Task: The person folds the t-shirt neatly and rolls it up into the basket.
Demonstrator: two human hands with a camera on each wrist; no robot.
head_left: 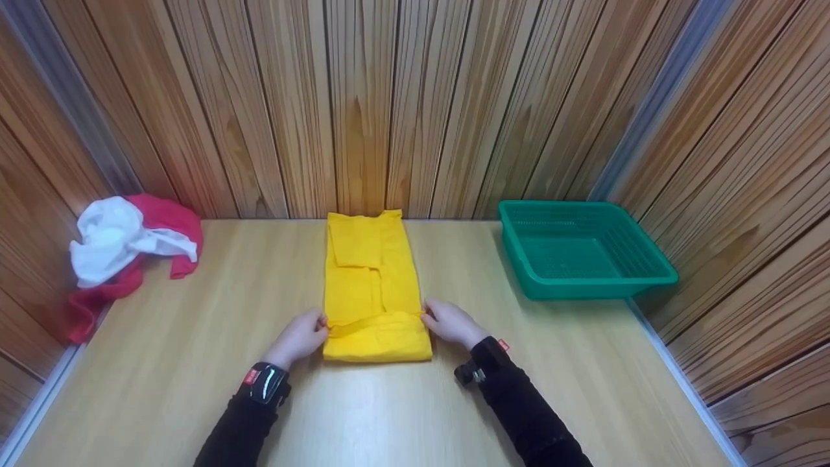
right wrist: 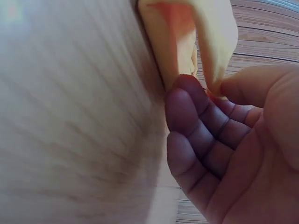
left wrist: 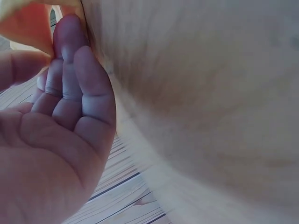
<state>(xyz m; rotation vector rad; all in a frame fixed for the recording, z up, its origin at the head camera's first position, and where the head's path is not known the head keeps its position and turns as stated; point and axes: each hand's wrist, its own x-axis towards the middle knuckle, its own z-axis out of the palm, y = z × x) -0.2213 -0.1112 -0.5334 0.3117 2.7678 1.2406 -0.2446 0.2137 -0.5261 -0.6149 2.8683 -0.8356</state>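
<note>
A yellow shirt (head_left: 363, 285), folded into a long narrow strip, lies on the table with its near end turned up over itself. At the left end of that turned-up edge, my left hand (head_left: 300, 337) pinches the cloth between thumb and fingers. My right hand (head_left: 454, 322) pinches the same edge at its right end. In the left wrist view, yellow cloth (left wrist: 32, 21) meets the thumb and fingertips of the left hand (left wrist: 60, 107). The right wrist view has the fold of cloth (right wrist: 215, 42) between thumb and fingers of the right hand (right wrist: 229, 140).
A green plastic basket (head_left: 590, 282) stands at the right back of the wooden table (head_left: 382, 415). Crumpled at the left back are a white cloth (head_left: 107, 237) and a red cloth (head_left: 172, 217). Wood-plank walls (head_left: 363, 97) close off the back and both sides.
</note>
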